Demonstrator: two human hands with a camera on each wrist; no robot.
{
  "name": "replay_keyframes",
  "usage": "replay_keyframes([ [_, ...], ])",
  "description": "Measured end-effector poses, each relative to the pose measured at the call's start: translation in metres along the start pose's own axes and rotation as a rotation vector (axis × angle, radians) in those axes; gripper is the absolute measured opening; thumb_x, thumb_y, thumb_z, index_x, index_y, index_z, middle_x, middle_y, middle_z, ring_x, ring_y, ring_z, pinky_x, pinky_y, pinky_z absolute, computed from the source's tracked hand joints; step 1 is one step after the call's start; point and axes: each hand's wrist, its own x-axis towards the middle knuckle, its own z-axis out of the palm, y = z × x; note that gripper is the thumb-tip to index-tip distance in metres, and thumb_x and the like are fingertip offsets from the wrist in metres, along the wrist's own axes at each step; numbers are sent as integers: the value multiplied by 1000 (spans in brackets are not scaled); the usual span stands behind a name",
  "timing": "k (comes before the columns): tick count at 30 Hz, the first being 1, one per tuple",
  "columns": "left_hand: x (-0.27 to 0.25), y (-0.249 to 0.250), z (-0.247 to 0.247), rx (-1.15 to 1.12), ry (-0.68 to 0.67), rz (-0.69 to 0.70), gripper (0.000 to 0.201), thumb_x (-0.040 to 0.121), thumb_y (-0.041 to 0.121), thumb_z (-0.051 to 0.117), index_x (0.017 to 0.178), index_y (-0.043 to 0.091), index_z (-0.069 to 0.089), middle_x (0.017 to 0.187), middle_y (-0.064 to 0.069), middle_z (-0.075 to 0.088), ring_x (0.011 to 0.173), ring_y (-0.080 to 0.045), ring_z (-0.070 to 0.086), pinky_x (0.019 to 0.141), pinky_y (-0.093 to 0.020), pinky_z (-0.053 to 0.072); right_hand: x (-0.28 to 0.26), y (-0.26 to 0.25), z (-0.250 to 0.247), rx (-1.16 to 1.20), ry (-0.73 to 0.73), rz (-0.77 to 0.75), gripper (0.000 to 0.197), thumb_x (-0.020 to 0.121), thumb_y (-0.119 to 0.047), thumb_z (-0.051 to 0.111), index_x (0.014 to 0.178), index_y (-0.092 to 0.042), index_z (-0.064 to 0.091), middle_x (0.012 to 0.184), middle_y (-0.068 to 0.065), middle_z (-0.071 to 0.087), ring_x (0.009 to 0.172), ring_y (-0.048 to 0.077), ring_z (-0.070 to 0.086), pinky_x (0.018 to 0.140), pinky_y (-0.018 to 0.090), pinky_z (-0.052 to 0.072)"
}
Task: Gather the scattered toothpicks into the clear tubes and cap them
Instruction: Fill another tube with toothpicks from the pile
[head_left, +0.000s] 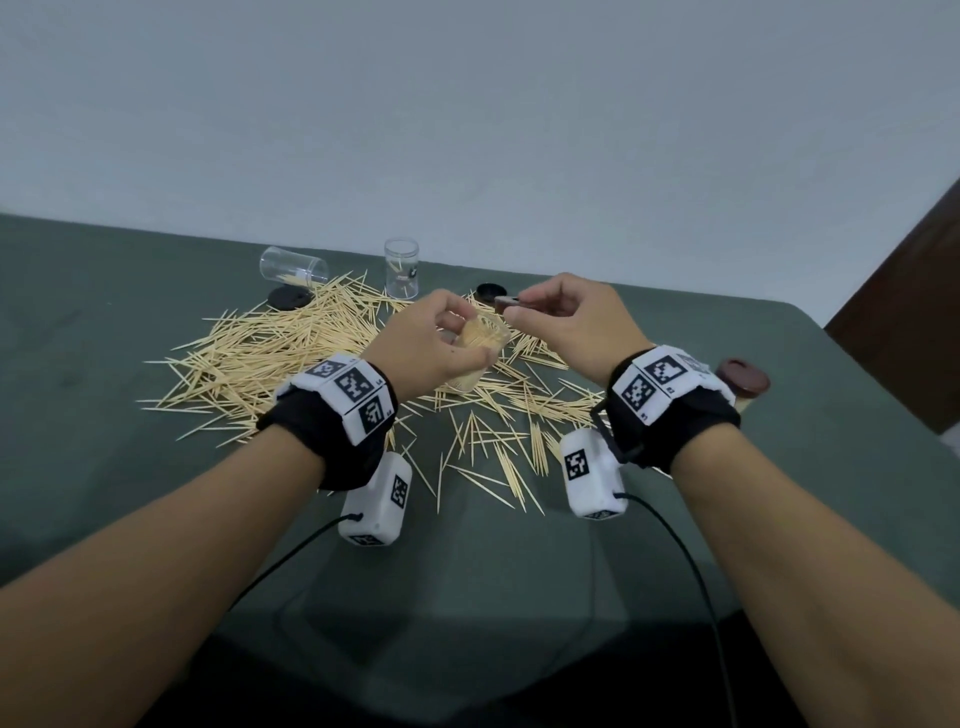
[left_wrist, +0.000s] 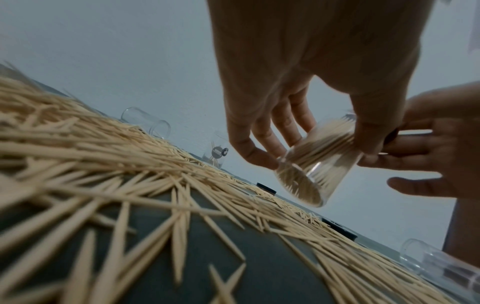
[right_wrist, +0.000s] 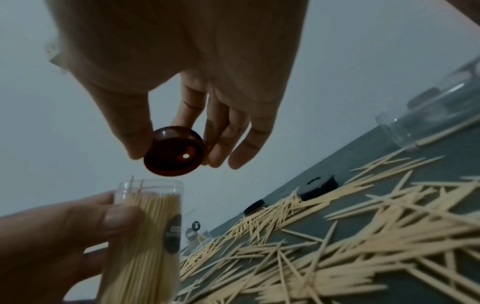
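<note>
One brown cap (right_wrist: 173, 151), pinched by the right hand (head_left: 571, 322), hovers just above the left hand's (head_left: 431, 343) full tube (right_wrist: 145, 236).

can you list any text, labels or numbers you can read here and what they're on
None can be read as words.
Wrist bands: black-and-white square code markers with tiny characters beside them, too small to read.
Wrist camera boxes: the same kind of code markers, no words.
Held tube: dark label with a pale strip, too blurred to read.
Upright tube at the back: small dark label, too small to read.
</note>
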Motion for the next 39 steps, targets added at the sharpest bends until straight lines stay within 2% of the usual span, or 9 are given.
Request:
replay_keyframes([
  [4,-2,4,-2,6,6,18,47,77,35,80,115,21,58,100,9,65,90,-7,66,75,-26,58,-5,0,5,71,-44,20,25,80,-25,79,99,-14,68,91,-8,74,76,-3,65,66,14,49],
  [14,0,2,-12,27,-13,-20,52,78,43,77,121,22,57,104,7,65,93,-8,66,80,-34,59,-12,-9,13,39,-116,-40,29,86,-15,73,114,-13,69,107,-6,71,86,-11,63,68,6,45],
  [19,0,6,-14,-63,-18,-55,58,85,41,70,134,23,43,96,1,73,82,-17,71,72,-35,60,-13,-10,11,-173,-272,-28,76,69,-31,87,134,-34,48,122,-24,57,97,0,61,80,16,48],
  [22,1,13,-14,-129,-47,-41,56,90,39,65,137,25,37,92,-4,75,82,-24,71,66,-34,61,-15,-11,13,-380,-256,-121,99,59,-44,89,142,-36,34,132,-19,51,108,5,55,89,21,43],
  [26,2,21,-19,-206,-113,-26,51,90,34,67,133,24,41,107,-3,71,73,-10,69,61,-27,57,-16,-18,3,-371,-219,-147,96,59,-42,90,137,-34,34,127,-19,51,99,2,58,82,17,46],
  [29,5,21,-29,-149,-239,16,82,69,42,84,135,28,37,135,9,53,97,-12,68,82,-37,58,-17,-20,-5,-306,-255,-95,92,57,-41,90,130,-38,34,130,-17,53,95,3,62,87,28,52],
  [32,8,22,-34,-37,-329,55,101,55,39,92,135,31,31,149,10,38,123,-7,52,102,-34,48,-19,-23,-11,-240,-285,-65,90,54,-42,89,126,-41,35,127,-18,55,89,4,66,76,31,58],
  [37,10,22,-32,94,-286,129,98,49,40,95,127,29,37,134,15,50,114,0,55,87,-32,55,-20,-26,-14,-237,-315,-54,88,56,-34,91,125,-36,37,125,-15,56,86,7,67,61,25,54],
  [39,11,24,-31,139,-257,150,94,49,40,94,125,30,38,127,16,53,104,0,59,84,-28,52,-19,-26,-15,-247,-315,-59,88,56,-34,90,125,-35,37,125,-15,56,84,8,67,66,28,56],
])
